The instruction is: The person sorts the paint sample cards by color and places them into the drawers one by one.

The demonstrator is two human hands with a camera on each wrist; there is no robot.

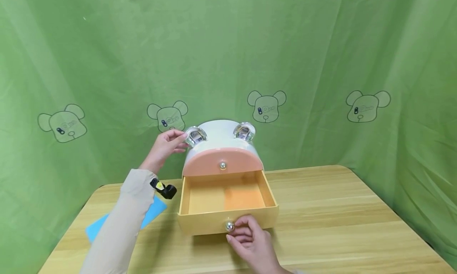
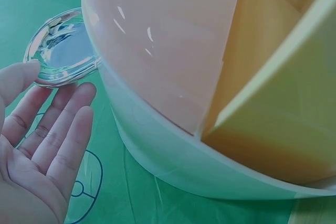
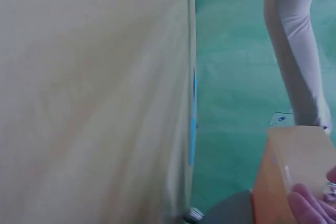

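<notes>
A small two-drawer storage box (image 1: 221, 131) with a white rounded top stands on the table, two shiny silver ears on it. My left hand (image 1: 166, 149) pinches the left ear (image 1: 189, 139) at its outer rim; in the left wrist view the thumb lies on the front of that ear (image 2: 63, 51) with the fingers behind. The pink upper drawer (image 1: 203, 163) is closed. Pulled far out, the yellow lower drawer (image 1: 203, 223) shows a bare inside. At its front, my right hand (image 1: 255, 244) holds the round silver knob (image 1: 229, 226) between thumb and curled fingers.
A flat blue sheet (image 1: 153, 212) lies on the wooden table (image 1: 321, 210), partly under the left forearm. A black strap device (image 1: 164, 188) sits on the left wrist. Behind the table hangs a green curtain (image 1: 214, 60) with printed bear heads.
</notes>
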